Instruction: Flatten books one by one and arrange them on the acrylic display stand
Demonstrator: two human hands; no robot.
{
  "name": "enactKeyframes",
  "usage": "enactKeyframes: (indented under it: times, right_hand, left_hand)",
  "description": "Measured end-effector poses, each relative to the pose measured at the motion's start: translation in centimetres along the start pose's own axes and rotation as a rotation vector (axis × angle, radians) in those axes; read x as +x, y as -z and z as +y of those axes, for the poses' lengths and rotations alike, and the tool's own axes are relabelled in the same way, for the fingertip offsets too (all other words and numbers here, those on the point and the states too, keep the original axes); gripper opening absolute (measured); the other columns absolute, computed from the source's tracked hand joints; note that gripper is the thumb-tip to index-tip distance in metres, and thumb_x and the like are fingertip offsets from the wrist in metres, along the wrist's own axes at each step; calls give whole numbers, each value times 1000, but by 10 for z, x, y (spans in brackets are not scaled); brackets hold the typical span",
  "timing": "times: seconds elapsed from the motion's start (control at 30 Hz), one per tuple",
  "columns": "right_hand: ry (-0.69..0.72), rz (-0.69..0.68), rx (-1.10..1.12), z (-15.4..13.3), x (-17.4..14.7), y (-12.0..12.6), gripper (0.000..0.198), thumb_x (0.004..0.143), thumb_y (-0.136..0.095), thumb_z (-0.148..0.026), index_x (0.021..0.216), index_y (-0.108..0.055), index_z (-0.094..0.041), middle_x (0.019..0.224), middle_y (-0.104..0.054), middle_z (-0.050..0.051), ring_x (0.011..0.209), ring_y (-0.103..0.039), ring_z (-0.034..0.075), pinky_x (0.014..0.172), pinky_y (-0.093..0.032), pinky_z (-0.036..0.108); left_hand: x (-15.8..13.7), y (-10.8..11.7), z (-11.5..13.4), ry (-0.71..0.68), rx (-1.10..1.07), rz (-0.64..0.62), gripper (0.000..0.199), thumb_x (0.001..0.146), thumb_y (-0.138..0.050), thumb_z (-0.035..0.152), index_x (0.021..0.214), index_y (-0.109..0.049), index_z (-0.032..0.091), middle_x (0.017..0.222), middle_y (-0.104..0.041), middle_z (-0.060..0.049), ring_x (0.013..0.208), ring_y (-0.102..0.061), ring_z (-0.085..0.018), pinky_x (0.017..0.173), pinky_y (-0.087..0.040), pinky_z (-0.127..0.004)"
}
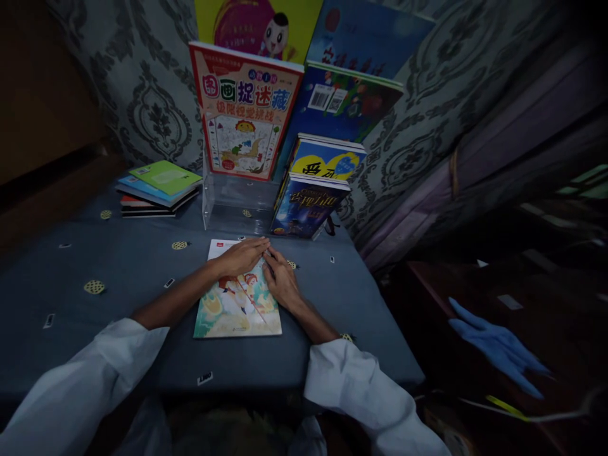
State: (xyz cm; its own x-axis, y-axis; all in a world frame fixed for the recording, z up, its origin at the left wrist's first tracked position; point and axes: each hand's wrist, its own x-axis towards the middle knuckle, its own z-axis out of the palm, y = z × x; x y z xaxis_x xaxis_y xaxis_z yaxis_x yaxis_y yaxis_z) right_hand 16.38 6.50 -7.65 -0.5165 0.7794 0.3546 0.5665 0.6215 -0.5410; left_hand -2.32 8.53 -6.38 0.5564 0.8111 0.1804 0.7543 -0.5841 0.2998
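Note:
A thin picture book (251, 320) with an illustrated cover lies closed on the blue tablecloth (142, 354), close in front of me. My left hand (244, 256) rests flat across its upper part, fingers stretched toward the top right corner. Against the book's right edge lies my right hand (282, 278), its fingers extended and meeting the left fingertips. Neither hand grips the book. Just beyond stands a clear acrylic rack (225, 206), holding a red-covered book (247, 114) on the left and a dark blue book (308, 206) low on the right.
Several books form a stack (161, 187) left of the rack. Taller rows hold a yellow-green book (304, 25) and a blue book (370, 38). A patterned curtain (156, 114) hangs behind. To the right, blue gloves (496, 342) lie on a dark red surface (441, 304).

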Motion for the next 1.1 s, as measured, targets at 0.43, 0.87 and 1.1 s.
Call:
enactKeyframes:
  times: [0.43,0.87,1.1]
  right_hand:
    - [2,43,11,4,-5,1,42,95,-43,-22,128,-67,-15,136,-63,15,128,-58,26,112,-44,44]
    - [1,10,34,-2,-14,10,41,94,-44,-22,124,-69,-11,133,-65,18,126,-60,27,109,-47,45]
    - [10,3,75,-10,-30,15,39,94,-46,-20,125,-69,-12,133,-65,18,125,-61,27,110,-47,47]
  left_hand:
    - [-5,-2,4,-21,22,76,47,99,-33,21,141,-52,12,150,-50,-14,143,-42,-20,119,-33,-39]
    - [-11,2,14,-48,-34,70,44,98,-36,21,137,-55,14,148,-53,-12,142,-44,-19,118,-34,-35]
    - [-22,5,24,-55,-4,-11,45,101,-34,23,141,-52,12,152,-49,-12,143,-43,-19,120,-30,-34]
